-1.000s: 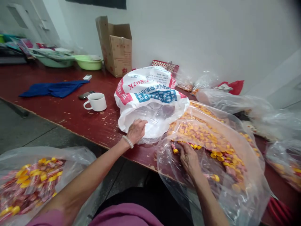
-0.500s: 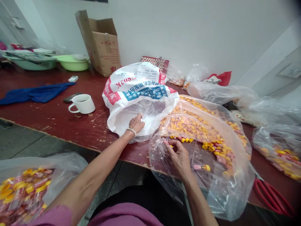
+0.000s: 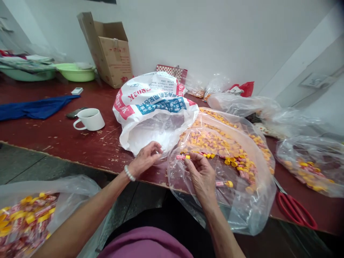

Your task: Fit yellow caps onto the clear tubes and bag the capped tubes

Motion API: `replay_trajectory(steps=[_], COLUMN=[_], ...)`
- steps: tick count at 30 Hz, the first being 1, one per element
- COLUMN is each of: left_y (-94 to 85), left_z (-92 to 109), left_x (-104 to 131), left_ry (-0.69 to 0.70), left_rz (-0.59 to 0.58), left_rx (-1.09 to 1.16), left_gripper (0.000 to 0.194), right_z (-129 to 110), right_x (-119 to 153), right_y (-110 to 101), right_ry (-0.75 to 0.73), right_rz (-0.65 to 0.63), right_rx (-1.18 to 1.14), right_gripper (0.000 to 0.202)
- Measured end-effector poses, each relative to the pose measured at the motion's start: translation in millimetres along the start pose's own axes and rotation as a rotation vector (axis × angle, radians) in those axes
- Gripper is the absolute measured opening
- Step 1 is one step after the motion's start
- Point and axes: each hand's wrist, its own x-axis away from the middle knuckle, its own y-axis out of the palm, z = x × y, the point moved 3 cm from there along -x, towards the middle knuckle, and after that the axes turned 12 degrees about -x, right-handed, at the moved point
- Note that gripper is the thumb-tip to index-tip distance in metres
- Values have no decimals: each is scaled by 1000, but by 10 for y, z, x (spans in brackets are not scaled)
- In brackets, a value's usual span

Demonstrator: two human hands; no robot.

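Observation:
My right hand (image 3: 202, 175) pinches a small pink-labelled tube (image 3: 181, 157) by its yellow end, above the mouth of a clear plastic bag (image 3: 252, 215). Inside that bag lie several more yellow-capped pieces (image 3: 243, 165), and one tube (image 3: 223, 184) rests apart from the pile near my right wrist. My left hand (image 3: 145, 159), a beaded bracelet on its wrist, is at the front edge of a white printed sack (image 3: 150, 132). Its thumb and fingers are drawn together; a small pale bit shows at the tips, too small to name.
A white mug (image 3: 92, 120), a blue cloth (image 3: 37, 107) and a cardboard box (image 3: 114, 57) stand or lie on the red table (image 3: 61, 143). Red-handled scissors (image 3: 294, 209) lie at the right. A filled bag (image 3: 75, 182) is at the lower left, another bag (image 3: 319, 172) far right.
My left hand has drawn back out of the sack's mouth toward me, its fingers now pinched. The tube in my right hand now shows more plainly. The view has shifted slightly.

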Motion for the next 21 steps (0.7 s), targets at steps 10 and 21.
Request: replay_trajectory(steps=[10, 21], left_y=[142, 216], left_z=[258, 285], left_x=[600, 620], left_ry=[14, -2], left_rz=[-223, -247], left_rx=[502, 481], left_gripper=[18, 19], right_z=[-51, -202], right_x=[152, 217], right_y=[117, 110], right_ry=[-124, -303], right_rz=[-293, -381], right_rx=[313, 432], right_gripper=[19, 27])
